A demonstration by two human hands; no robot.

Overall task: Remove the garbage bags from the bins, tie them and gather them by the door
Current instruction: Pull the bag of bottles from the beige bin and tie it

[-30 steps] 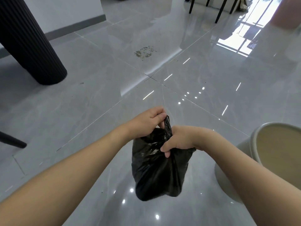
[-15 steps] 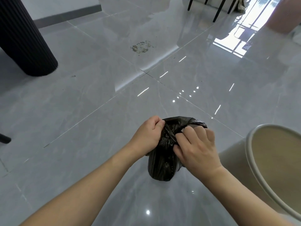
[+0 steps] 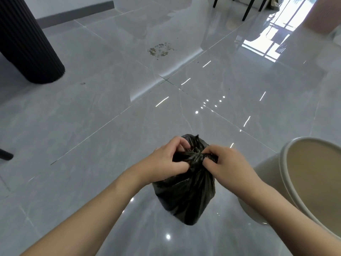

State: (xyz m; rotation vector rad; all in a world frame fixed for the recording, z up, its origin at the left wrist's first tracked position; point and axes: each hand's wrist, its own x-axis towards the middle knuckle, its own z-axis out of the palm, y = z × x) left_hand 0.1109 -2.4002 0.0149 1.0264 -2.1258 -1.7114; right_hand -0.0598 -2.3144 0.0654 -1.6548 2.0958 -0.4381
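A small black garbage bag hangs above the glossy grey floor in front of me. Its top is gathered into a twisted bunch between my hands. My left hand pinches the bunched plastic from the left, thumb and fingers curled round it. My right hand pinches the same bunch from the right. A loose flap of the bag sticks up behind my fingers. A cream round bin stands at the right, with no bag inside it.
A black ribbed column base stands at the far left. A patch of crumbs lies on the tiles ahead. Dark chair legs stand at the top. A thin dark leg pokes in at the left edge.
The bag's top went from held up, to covered by my right hand, to a twisted bunch pulled between both hands. The view has shifted slightly.
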